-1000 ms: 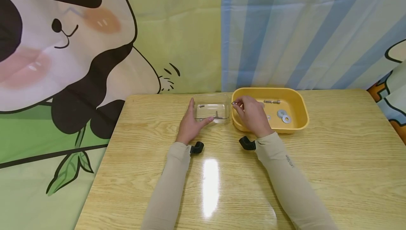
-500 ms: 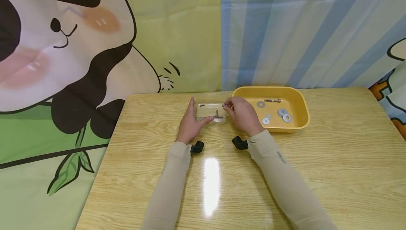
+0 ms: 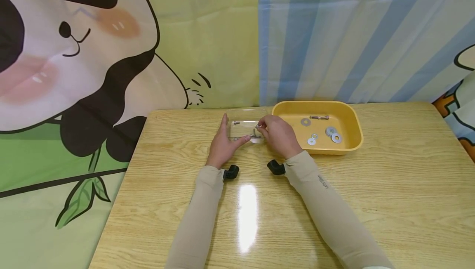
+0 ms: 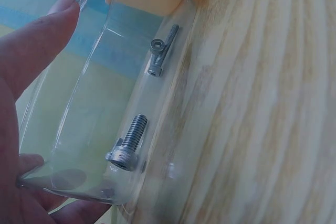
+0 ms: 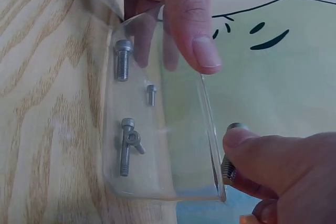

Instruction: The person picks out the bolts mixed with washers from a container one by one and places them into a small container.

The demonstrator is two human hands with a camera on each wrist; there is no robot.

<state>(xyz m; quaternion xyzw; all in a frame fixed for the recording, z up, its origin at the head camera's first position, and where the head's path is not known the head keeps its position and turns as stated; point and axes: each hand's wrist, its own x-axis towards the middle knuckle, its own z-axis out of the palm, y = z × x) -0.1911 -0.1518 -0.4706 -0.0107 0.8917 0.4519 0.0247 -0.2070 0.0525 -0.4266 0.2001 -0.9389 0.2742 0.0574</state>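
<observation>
My left hand (image 3: 222, 145) grips the clear plastic box (image 3: 248, 114) at its left side, the thumb on the near rim and the fingers spread round the end. Inside the box lie several socket-head screws: a thick screw (image 5: 123, 61), a short screw (image 5: 151, 96) and a long screw (image 5: 125, 150) with a small one across it. My right hand (image 3: 282, 136) pinches another socket-head screw (image 5: 229, 169) between thumb and fingers, at the box's right end close by the rim. Its head shows above the thumb in the right wrist view.
A yellow tub (image 3: 354, 139) stands right beside the box, holding several flat washers (image 3: 331, 132) and some screws (image 3: 319, 117). Both sit at the back of the wooden table (image 3: 400, 178), against a printed curtain (image 3: 222, 54).
My right hand has moved left from over the yellow tub to the clear box, carrying the screw, which uncovers washers in the tub. The left hand stays on the box.
</observation>
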